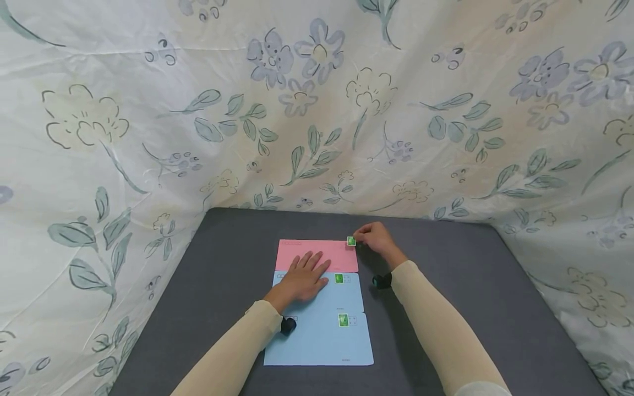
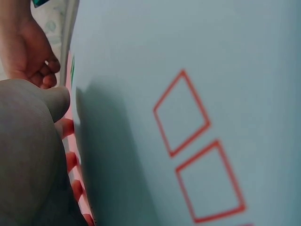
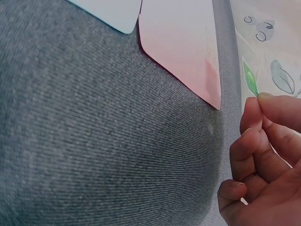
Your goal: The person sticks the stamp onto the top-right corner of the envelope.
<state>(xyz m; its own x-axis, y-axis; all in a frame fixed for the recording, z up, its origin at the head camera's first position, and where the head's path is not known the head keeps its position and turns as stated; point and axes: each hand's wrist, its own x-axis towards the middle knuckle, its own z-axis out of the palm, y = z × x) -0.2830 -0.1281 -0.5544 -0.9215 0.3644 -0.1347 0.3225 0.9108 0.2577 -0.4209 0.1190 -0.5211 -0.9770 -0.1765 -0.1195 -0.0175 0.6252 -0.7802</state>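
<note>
A pink envelope (image 1: 339, 257) lies at the top of a column, above two blue envelopes, the middle one (image 1: 342, 300) and the lower one (image 1: 322, 346). My left hand (image 1: 303, 280) rests with spread fingers across the pink envelope and the middle blue one. Between thumb and forefinger, my right hand (image 1: 375, 237) pinches a small green stamp (image 3: 250, 77) by its edge. In the head view this stamp overlaps the pink envelope's upper right corner. Each blue envelope bears a green stamp at its upper right, one here (image 1: 339, 278) and one lower (image 1: 343, 320).
The envelopes lie on a dark grey table (image 1: 223, 264). A floral curtain (image 1: 317, 137) hangs behind the table and along its sides. Red printed boxes (image 2: 183, 113) show large on a blue envelope in the left wrist view.
</note>
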